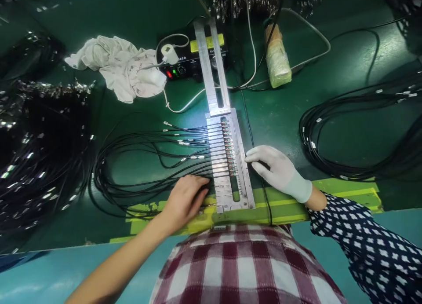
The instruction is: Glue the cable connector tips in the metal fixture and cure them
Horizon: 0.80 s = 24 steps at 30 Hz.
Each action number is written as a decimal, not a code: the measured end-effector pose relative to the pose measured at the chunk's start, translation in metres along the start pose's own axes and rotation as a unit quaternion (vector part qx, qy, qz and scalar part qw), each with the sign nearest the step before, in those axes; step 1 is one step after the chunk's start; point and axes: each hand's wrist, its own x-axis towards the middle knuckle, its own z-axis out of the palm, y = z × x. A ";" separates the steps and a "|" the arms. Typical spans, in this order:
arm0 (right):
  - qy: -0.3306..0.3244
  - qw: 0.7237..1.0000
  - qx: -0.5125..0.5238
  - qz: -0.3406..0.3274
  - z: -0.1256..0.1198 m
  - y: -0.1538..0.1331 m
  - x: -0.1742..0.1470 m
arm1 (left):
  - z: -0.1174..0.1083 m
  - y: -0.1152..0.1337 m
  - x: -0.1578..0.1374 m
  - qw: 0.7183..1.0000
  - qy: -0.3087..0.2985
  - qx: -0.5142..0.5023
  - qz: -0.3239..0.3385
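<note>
- Resting at the right edge of the metal fixture (241, 163), my gloved right hand (278, 170) meets it with its fingertips; thumb and forefinger stand a little apart, with nothing between them that I can see.
- My bare left hand (188, 197) is curled at the fixture's lower left side; its fingertips are partly hidden, so I cannot tell whether they pinch anything.
- The fixture lies on the bench (277, 119) right in front of me. Black cables (132, 189) reach it from the left and cross the plate side by side, their small coloured ends (230, 150) lined up along the slot.
- I judge the fixture stiff and fairly heavy, smooth enough to slide if pushed; its plain right rail looks the best hold.
- The cables should feel light, springy and slightly slick. I'd take each by its black jacket, just left of the plate, since the fine ends look fragile.
- The bench top is green and a bit glossy, with yellow-green tape (356, 194) along my edge.
- Past the fixture's far end are a slotted metal bracket (207, 71) and a black box (184, 71) with red and green lights; a crumpled white cloth (121, 71) lies left of it, a plastic-wrapped block (278, 60) to the right.
- Another cable coil (306, 137) sits at my right, a dark, glinting heap (49, 154) at far left.
</note>
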 end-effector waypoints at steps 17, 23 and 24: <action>0.014 1.000 0.015 -0.005 0.000 -0.004 0.004 | 0.015 0.009 0.019 0.990 0.031 0.044 0.129; 0.011 1.000 0.018 -0.001 -0.001 -0.004 0.004 | 0.013 0.004 0.026 0.991 0.009 0.027 0.130; 0.012 1.000 0.017 0.001 -0.001 -0.004 0.004 | 0.014 0.003 0.027 0.991 0.008 0.017 0.129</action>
